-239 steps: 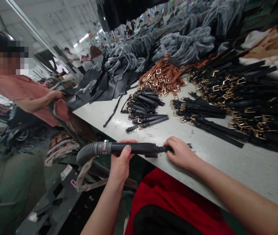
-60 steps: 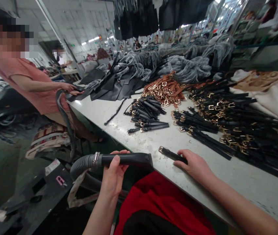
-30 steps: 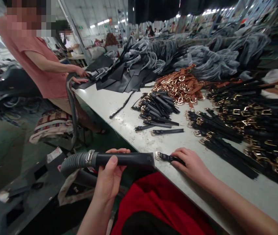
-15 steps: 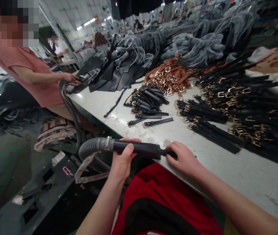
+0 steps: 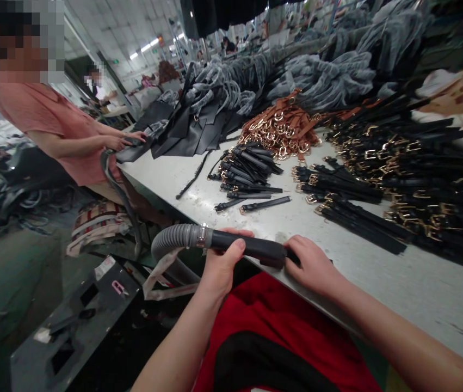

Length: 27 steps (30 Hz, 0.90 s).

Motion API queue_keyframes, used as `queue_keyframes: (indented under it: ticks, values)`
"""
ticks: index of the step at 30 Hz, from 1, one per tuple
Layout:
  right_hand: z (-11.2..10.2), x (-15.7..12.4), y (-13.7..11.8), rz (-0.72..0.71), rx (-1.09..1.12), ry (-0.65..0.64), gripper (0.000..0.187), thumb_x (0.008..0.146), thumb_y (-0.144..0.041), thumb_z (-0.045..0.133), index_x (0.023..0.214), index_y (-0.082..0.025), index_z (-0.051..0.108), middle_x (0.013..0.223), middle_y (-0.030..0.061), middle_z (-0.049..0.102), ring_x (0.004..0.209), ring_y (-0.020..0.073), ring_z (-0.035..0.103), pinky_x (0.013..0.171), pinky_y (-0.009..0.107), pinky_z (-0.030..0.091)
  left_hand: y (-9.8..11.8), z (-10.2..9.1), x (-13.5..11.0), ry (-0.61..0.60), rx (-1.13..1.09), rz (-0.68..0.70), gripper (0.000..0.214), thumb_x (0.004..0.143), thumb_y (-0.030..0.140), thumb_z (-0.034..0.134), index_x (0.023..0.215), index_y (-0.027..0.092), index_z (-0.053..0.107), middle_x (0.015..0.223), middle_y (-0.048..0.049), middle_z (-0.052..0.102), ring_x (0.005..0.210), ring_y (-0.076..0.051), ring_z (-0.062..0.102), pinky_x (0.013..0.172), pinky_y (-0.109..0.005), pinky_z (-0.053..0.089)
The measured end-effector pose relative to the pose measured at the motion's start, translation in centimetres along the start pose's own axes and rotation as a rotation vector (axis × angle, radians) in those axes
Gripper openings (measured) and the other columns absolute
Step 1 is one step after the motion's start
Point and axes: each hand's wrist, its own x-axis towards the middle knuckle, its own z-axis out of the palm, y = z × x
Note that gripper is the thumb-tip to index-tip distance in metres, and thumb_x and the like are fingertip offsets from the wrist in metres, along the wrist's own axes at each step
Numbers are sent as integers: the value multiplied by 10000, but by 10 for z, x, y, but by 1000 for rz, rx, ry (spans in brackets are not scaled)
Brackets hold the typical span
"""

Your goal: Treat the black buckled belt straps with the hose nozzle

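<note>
My left hand (image 5: 222, 267) is closed around the black handle-like nozzle (image 5: 266, 250) of a grey ribbed hose (image 5: 176, 236), thumb on top. A metal clamp (image 5: 202, 236) joins hose and nozzle. At the nozzle's open end, my right hand (image 5: 312, 264) is closed on a dark strap (image 5: 292, 257), mostly hidden under the fingers. The strap's end meets the nozzle mouth; whether it goes inside, I cannot tell. Just beyond the hands, black buckled straps (image 5: 266, 203) lie on the white table (image 5: 231, 220).
Piles of black buckled straps (image 5: 362, 190), brown buckled straps (image 5: 286, 128) and wrapped grey straps (image 5: 316, 79) cover the table's far side. A person in a pink shirt (image 5: 72, 139) handles dark pieces at left. Below stands a grey machine box (image 5: 104, 305); a striped stool (image 5: 98, 223) is nearby.
My left hand and the nozzle have shifted right in the view, closing the gap to my right hand. The strap's exposed end no longer shows. The person at left now has both hands at the table.
</note>
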Motion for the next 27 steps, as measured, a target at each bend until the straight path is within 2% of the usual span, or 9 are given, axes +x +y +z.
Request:
queue_keyframes:
  ticks: [3, 6, 10, 15, 19, 22, 25, 27]
  values:
    - [0, 0, 0, -5, 1, -10, 121, 771, -161, 470, 859, -181, 551, 846, 70, 570, 826, 207, 520, 765, 319, 394, 3, -3, 1, 9, 2, -17, 307, 646, 314, 771, 868, 195, 594, 857, -47, 718, 864, -228, 668, 768, -384, 529]
    - [0, 0, 0, -13, -5, -21, 124, 769, -156, 466, 853, -178, 553, 839, 70, 570, 823, 207, 515, 764, 319, 391, 4, -2, 2, 33, 0, 25, 307, 643, 320, 771, 856, 202, 585, 843, -35, 715, 861, -228, 668, 780, -386, 526]
    - [-1, -1, 0, 10, -8, -22, 104, 777, -171, 475, 852, -172, 547, 839, 76, 566, 815, 210, 508, 748, 322, 388, 2, 3, 2, -35, 66, 20, 300, 635, 316, 779, 841, 193, 600, 861, -61, 714, 872, -244, 664, 809, -400, 515]
    - [-1, -1, -1, -4, -15, -40, 137, 783, -157, 460, 880, -165, 557, 860, 81, 571, 840, 216, 508, 779, 334, 386, 4, 4, 1, 5, 51, 31, 305, 651, 309, 769, 868, 197, 587, 855, -50, 715, 854, -229, 663, 773, -391, 524]
    - [-1, -1, 0, 8, -23, -19, 130, 763, -156, 470, 861, -164, 556, 841, 81, 569, 812, 213, 506, 749, 330, 388, 2, 6, 0, -43, 72, 13, 306, 638, 310, 778, 850, 193, 591, 867, -60, 719, 867, -227, 658, 804, -396, 514]
    - [-1, -1, 0, 12, -20, -11, 134, 772, -162, 465, 868, -171, 559, 853, 78, 575, 823, 210, 514, 762, 327, 389, 7, -5, 2, -11, 51, -19, 304, 645, 316, 773, 864, 196, 599, 871, -52, 721, 869, -229, 663, 769, -384, 525]
    - [1, -1, 0, -7, -25, -4, 140, 762, -145, 458, 856, -179, 556, 839, 70, 576, 822, 208, 513, 768, 326, 386, 12, -19, 2, 71, 9, 18, 320, 640, 319, 775, 878, 205, 593, 859, -39, 724, 871, -226, 674, 754, -364, 525]
    - [1, -1, 1, -11, -31, -4, 147, 760, -140, 454, 860, -177, 557, 840, 71, 574, 822, 209, 510, 769, 328, 385, 11, -19, 1, 95, -22, 34, 318, 638, 321, 777, 867, 205, 590, 844, -34, 723, 862, -221, 676, 750, -354, 521]
